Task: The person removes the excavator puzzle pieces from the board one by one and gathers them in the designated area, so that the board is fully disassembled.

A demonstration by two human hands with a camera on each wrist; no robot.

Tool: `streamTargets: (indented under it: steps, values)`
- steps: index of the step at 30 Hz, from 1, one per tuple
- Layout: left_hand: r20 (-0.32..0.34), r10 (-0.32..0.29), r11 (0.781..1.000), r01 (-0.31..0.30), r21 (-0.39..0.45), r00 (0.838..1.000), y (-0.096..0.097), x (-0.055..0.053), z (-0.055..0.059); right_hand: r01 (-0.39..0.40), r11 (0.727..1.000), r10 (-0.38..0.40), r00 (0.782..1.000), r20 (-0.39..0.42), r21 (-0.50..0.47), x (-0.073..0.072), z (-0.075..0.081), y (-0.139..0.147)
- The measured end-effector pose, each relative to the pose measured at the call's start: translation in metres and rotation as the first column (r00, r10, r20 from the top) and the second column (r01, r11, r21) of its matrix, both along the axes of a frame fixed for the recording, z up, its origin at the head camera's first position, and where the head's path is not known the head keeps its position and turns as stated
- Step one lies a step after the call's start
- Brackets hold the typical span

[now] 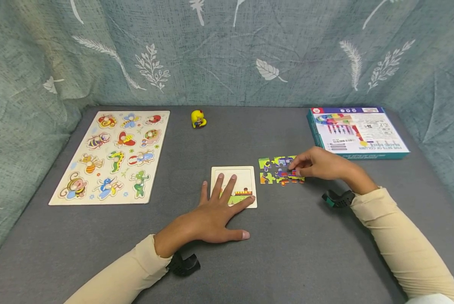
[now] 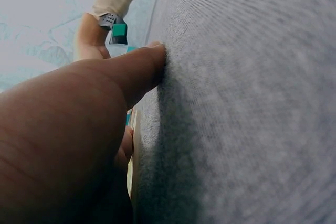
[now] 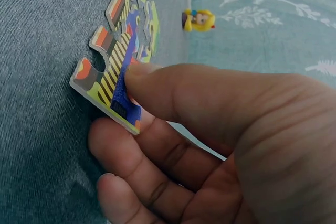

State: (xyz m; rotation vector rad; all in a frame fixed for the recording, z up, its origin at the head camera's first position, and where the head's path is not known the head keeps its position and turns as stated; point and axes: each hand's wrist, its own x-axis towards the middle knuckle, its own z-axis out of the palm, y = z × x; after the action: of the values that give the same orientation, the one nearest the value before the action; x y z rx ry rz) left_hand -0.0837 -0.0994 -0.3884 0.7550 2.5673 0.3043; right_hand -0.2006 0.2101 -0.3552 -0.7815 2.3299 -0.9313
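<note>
My left hand (image 1: 213, 219) lies with fingers spread over a small square wooden puzzle tray (image 1: 246, 175), palm toward the table. Part of a printed picture with a green strip shows in the tray between the fingers. To its right lie several colourful jigsaw pieces (image 1: 266, 176), set close together. My right hand (image 1: 322, 164) pinches the piece at their right end, a striped jigsaw piece (image 3: 111, 80) in yellow, black and blue. In the right wrist view the thumb presses on its face, the fingers are at its edge, and its near edge is tilted up.
A large wooden insect puzzle board (image 1: 136, 141) lies at the left. Toward the back stands a small yellow toy figure (image 1: 198, 120). A flat game box (image 1: 358, 133) with teal sides sits at the back right, just beyond the right hand. A leaf-patterned curtain (image 1: 227, 55) hangs behind the grey table.
</note>
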Motion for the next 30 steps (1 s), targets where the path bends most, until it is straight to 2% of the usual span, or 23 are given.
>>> streamTargets:
  steps: [15, 24, 30]
  values:
    - [-0.004, -0.002, 1.0, 0.002, -0.012, 1.0, 0.0013, 0.0006, -0.0015, -0.027, 0.998, 0.028, 0.999, -0.025, 0.059, -0.0011, 0.0026, -0.001]
    - [-0.015, -0.006, 1.0, 0.006, -0.008, 1.0, 0.0007, 0.0005, -0.0017, -0.003, 0.997, 0.009, 0.997, -0.074, 0.083, -0.0016, 0.0031, -0.0016]
    - [-0.024, -0.005, 1.0, 0.005, -0.003, 1.0, -0.0008, 0.0008, -0.0031, -0.009, 0.994, 0.025, 0.988, -0.15, 0.105, -0.0023, 0.0019, -0.0051]
